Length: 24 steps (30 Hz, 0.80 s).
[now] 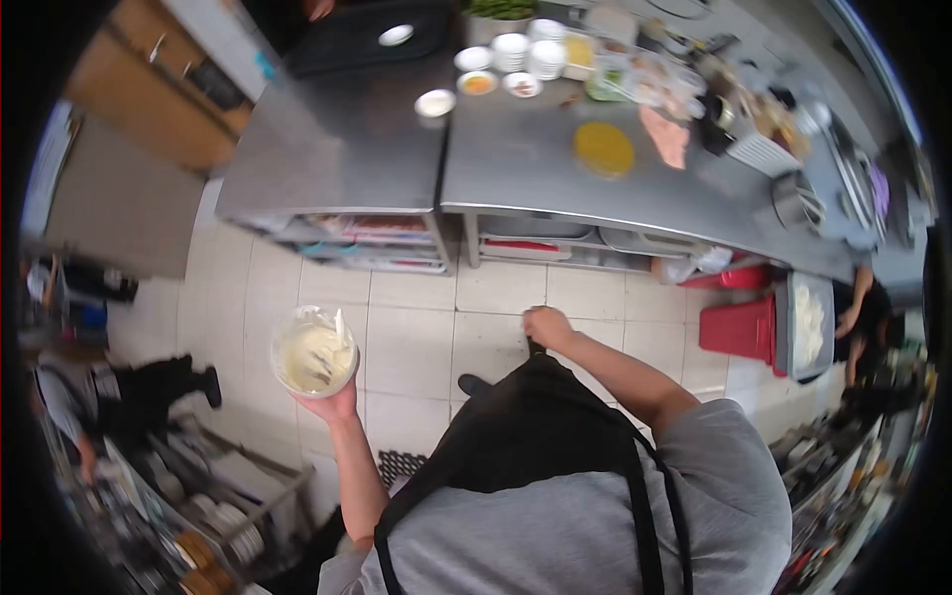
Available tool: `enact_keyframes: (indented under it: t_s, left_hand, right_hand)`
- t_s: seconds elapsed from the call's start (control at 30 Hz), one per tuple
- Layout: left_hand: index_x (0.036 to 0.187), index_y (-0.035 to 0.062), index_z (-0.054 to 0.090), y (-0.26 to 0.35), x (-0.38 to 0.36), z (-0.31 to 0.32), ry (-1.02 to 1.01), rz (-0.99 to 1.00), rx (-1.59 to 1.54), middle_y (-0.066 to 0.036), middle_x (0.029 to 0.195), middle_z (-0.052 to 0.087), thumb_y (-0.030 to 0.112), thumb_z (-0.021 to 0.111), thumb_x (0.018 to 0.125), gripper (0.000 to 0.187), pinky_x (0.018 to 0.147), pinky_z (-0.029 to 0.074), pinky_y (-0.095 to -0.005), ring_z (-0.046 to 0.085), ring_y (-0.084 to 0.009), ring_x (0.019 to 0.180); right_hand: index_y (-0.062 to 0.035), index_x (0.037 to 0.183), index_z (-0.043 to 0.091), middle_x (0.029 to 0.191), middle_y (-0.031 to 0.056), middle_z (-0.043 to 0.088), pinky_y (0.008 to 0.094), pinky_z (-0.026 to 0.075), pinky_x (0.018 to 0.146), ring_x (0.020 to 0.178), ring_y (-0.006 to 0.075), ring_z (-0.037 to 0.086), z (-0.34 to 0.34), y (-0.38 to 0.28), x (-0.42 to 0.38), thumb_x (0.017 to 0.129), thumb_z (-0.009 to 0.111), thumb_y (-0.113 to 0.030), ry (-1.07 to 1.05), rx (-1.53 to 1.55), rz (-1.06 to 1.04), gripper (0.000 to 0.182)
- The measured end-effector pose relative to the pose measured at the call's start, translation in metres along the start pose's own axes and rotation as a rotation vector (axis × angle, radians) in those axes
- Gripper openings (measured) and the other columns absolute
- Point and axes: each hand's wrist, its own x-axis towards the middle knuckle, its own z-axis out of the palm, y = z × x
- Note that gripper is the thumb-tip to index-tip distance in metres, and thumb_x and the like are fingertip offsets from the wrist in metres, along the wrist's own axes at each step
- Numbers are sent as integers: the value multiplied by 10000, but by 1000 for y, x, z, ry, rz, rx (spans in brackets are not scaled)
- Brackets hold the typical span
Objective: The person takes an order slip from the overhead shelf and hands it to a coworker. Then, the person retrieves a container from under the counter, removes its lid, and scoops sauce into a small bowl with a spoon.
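Note:
My left hand (332,399) holds up a clear round tub (315,352) from below, out over the tiled floor. Pale cream-coloured stuff coats its inside, and something like a utensil stands in it. My right hand (543,325) is closed near the front of my black apron (535,426); what it grips, if anything, is too small to make out. Ahead of me, a yellow disc (604,150) lies on the steel counter (516,178), with a pink cloth-like piece (664,137) to its right. Stacked white bowls (510,52) stand behind, with a small white bowl (434,103) further left.
A black tray (367,40) lies on the counter's far left part. A red bin (737,329) and a grey bin (805,327) stand on the floor at the right. One person (149,387) is at the left, another (861,307) at the right edge. Tiled floor runs before the counter.

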Motion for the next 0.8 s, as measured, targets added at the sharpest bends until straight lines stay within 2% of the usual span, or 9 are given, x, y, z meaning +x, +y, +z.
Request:
enact_keyframes:
  t_s: [0.13,0.3,0.37,0.4,0.47,0.53,0.57,0.63,0.8]
  left_hand:
    - [1372,182,338,-52,32,63,-83,-145,80,-81,1425,325,585,462,813,700,994,246,-611,287,-346,1308]
    - [1347,134,371,-101,-34,145,-345,-336,64,-102,1389,373,555,474,827,676,996,255,-592,311,-363,1285]
    - [1364,137,350,-143,-17,174,-312,-380,55,-117,1401,358,565,465,830,695,988,274,-597,290,-403,1291]
    - [1354,130,366,-112,-131,192,-333,-360,44,-122,1381,382,555,465,834,679,986,277,-601,300,-410,1281]
    - [1318,125,418,-144,-151,211,-459,-430,177,-121,1342,430,537,464,841,632,995,289,-590,351,-392,1254]
    - [1308,131,430,-173,-146,224,-348,-402,165,-116,1337,437,532,455,846,613,1000,298,-582,367,-375,1248]
    - [1298,137,442,-188,-138,233,-200,-397,152,-111,1332,444,527,446,850,594,1005,307,-574,383,-357,1241]
    - [1291,138,451,-177,-131,277,-159,-352,192,-107,1323,454,518,436,857,577,1007,316,-566,402,-342,1231]
    - [1287,90,453,-212,-99,294,-162,-395,265,-130,1284,486,473,365,874,570,999,348,-544,455,-329,1189]
  right_hand:
    - [-107,743,652,746,108,657,402,511,673,753,289,642,-29,80,-71,731,643,-209,4,-14,399,102]
    - [-109,790,655,731,112,655,395,512,660,716,311,638,-63,131,-152,761,585,-143,379,-10,746,83]
    - [-102,810,649,755,124,649,407,508,668,740,321,630,-76,176,-151,761,562,-108,547,123,684,100]
    - [-94,830,644,780,135,644,420,504,676,764,331,622,-89,149,-222,761,540,-74,774,244,511,126]
    - [-124,865,640,748,134,640,427,494,712,718,322,623,-67,205,-220,746,528,-59,836,139,515,177]
    - [-131,874,649,773,136,645,419,490,739,756,321,625,-86,223,-209,739,529,-56,703,202,692,195]
    - [-126,932,647,769,151,647,419,496,714,741,332,625,-91,235,-196,734,528,-57,852,48,646,241]
    - [-75,1061,596,910,153,653,410,485,811,867,301,626,-107,246,-142,777,541,-74,490,56,757,289]
    - [-68,1071,587,932,149,645,411,475,827,889,296,616,-96,283,-82,782,545,-77,281,87,917,292]
